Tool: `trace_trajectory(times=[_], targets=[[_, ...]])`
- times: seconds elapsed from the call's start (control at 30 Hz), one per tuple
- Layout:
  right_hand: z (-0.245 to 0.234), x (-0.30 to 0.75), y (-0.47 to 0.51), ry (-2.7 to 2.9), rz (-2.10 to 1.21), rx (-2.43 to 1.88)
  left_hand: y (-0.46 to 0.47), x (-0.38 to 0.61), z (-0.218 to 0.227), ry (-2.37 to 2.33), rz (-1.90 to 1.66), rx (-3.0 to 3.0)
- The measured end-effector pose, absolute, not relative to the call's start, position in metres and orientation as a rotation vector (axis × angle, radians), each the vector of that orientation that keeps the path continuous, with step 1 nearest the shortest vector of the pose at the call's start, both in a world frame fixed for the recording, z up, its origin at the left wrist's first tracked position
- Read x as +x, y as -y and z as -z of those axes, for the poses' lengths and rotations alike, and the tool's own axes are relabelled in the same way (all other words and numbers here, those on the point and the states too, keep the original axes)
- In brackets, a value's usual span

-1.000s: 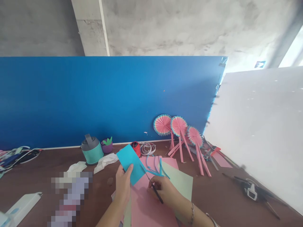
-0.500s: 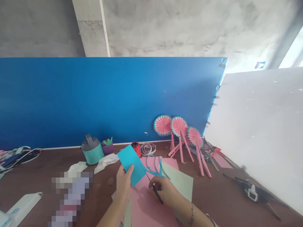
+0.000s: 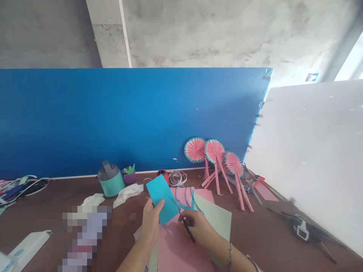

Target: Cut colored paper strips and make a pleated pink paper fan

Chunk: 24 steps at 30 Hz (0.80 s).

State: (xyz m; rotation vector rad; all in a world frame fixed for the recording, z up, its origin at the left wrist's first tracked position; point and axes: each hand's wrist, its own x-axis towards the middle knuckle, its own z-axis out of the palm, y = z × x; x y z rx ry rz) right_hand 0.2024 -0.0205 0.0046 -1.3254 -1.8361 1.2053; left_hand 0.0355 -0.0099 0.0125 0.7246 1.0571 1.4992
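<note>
No legible lettering, the blue-and-white sign (image 3: 312, 77) at upper right too small.

Card (image 3: 161, 198) above loose sheets (image 3: 184, 249) on table (image 3: 249, 230); scissors (image 3: 187, 227) at card's right edge; paper strips (image 3: 193, 198) on sheets' far end, right of card. Behind: coiled cable (image 3: 177, 178), with container (image 3: 111, 184) and potted plant (image 3: 129, 176) to its left, paper fans (image 3: 214, 151) to its right, all before partition (image 3: 113, 113). Tissue (image 3: 127, 194) before plant.
</note>
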Motion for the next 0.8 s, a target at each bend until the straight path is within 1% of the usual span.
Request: trace_trajectory(times=[0.23, 0.57, 0.8], targets=[[-0.003, 0.202, 0.021, 1.812, -1.245, -1.318, 0.01, 0.035, -0.013, -1.041, -1.497, 0.722], [-0.014, 0.199, 0.025, 1.845, -1.18, -1.373, 0.01, 0.035, -0.011, -1.056, -1.496, 0.743], [-0.014, 0.199, 0.025, 1.81, -1.21, -1.381, 0.009, 0.035, -0.009, -1.029, -1.488, 0.756]])
